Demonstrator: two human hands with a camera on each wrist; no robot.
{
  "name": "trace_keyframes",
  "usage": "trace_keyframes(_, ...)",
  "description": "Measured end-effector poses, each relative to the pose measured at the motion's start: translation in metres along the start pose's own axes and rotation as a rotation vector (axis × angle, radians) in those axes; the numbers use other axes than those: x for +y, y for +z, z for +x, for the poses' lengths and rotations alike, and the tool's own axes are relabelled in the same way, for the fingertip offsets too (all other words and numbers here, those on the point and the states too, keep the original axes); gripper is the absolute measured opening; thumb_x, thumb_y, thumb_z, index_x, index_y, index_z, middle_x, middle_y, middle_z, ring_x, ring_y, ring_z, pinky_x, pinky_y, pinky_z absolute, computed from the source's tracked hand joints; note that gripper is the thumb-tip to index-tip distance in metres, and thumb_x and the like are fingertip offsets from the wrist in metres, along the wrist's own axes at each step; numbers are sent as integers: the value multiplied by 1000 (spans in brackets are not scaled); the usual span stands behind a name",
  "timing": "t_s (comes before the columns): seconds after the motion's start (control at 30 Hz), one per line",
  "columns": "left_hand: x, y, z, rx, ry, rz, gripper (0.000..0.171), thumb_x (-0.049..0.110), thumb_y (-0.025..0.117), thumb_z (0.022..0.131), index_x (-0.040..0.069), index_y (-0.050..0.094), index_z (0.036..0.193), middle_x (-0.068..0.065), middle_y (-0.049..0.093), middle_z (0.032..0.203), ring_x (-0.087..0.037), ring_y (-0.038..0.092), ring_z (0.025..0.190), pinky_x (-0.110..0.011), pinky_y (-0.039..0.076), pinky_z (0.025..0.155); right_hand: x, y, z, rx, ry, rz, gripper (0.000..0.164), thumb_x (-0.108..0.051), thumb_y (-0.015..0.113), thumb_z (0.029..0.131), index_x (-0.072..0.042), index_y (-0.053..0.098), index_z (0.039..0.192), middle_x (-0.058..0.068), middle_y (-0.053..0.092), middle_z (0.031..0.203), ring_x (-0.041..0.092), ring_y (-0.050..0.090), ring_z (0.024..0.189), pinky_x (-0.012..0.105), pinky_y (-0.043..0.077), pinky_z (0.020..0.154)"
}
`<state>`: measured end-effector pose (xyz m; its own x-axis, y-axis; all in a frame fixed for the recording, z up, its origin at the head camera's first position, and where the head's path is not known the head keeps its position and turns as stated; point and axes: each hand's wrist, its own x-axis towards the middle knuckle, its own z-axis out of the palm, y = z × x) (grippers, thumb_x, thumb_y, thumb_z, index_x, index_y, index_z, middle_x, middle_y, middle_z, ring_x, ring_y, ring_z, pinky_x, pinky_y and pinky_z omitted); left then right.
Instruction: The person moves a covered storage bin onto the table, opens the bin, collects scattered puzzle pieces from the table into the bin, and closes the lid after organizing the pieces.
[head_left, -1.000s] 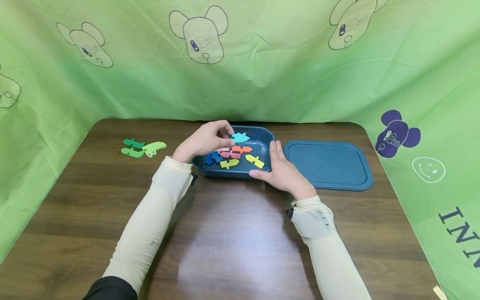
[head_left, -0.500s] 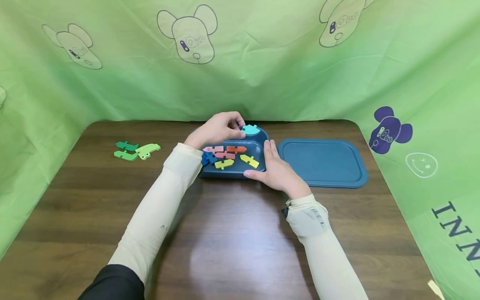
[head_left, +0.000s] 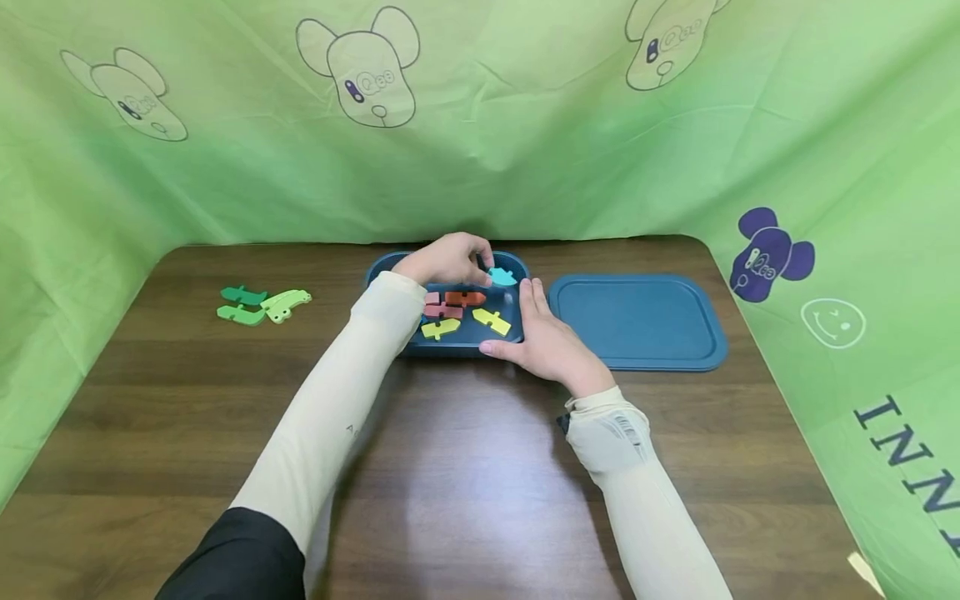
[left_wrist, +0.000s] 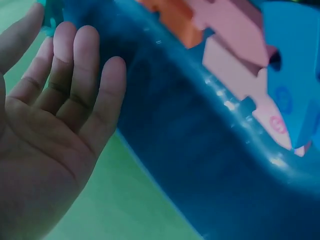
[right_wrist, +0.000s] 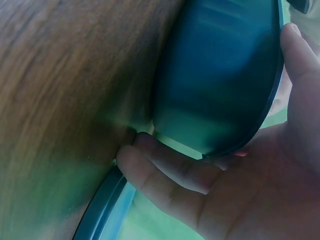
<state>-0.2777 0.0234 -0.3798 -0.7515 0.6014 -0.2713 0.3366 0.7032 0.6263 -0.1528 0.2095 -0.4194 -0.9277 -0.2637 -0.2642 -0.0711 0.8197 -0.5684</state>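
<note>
My left hand (head_left: pixel 450 260) reaches over the far side of a dark blue box (head_left: pixel 459 351) in the head view. Its thumb and index finger pinch a turquoise puzzle piece (head_left: pixel 502 277) near the box's far right corner; the left wrist view shows this piece (left_wrist: pixel 52 19) only partly. My right hand (head_left: pixel 553 346) rests against the box's right end, thumb at the front rim and fingers straight along the side. Inside lie an orange piece (head_left: pixel 466 298), pink pieces (head_left: pixel 444 311) and yellow pieces (head_left: pixel 492 322). Blue pieces (left_wrist: pixel 292 60) are mostly hidden by my left arm.
Right of the box lies its flat blue lid (head_left: pixel 637 321). On the table's left are a dark green piece (head_left: pixel 243 295), a mid-green piece (head_left: pixel 240 315) and a light green piece (head_left: pixel 285 304). A green cloth (head_left: pixel 480 167) hangs behind the table.
My left hand has carried the turquoise piece rightward, up to the box's far rim and then back down inside it. The right hand stays at the box's end. The head view has shifted slightly.
</note>
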Motion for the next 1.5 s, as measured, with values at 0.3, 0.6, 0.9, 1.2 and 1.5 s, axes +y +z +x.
trace_keyframes(0.3,-4,22,13,-40,-35,118,22,16,73,95,11,68,116,-7,61,117,-22,55,102,-36,46,92,-1,1,0,-5,-12,4,117,-63,64,91,-6,-12,159,16,-16,166,44,20,147,57,27,113)
trace_keyframes(0.6,-5,25,12,6,-14,160,34,11,65,99,13,64,133,-8,57,137,-21,51,122,-38,38,107,-2,2,1,-8,-16,10,118,-63,65,91,-7,-13,159,16,-17,165,45,18,148,57,26,114)
trace_keyframes(0.9,0,-3,-15,103,39,38,28,15,59,103,7,65,129,-6,66,110,-19,60,97,-35,49,87,-3,2,1,-11,-8,-2,119,-65,64,90,-8,-14,159,15,-17,166,46,20,147,58,27,113)
trace_keyframes(1.2,-6,-25,-46,201,50,-33,23,19,59,103,6,68,120,-6,65,94,-21,59,86,-35,48,78,3,0,2,-4,-12,-9,119,-65,64,90,-7,-15,159,17,-16,166,45,16,148,58,25,114)
trace_keyframes(1.5,-35,-25,-75,259,-23,-57,19,19,58,103,7,70,112,-8,63,93,-24,56,84,-36,47,77,7,-4,1,3,-15,-19,119,-62,65,91,-6,-15,158,18,-15,165,44,12,149,57,23,115)
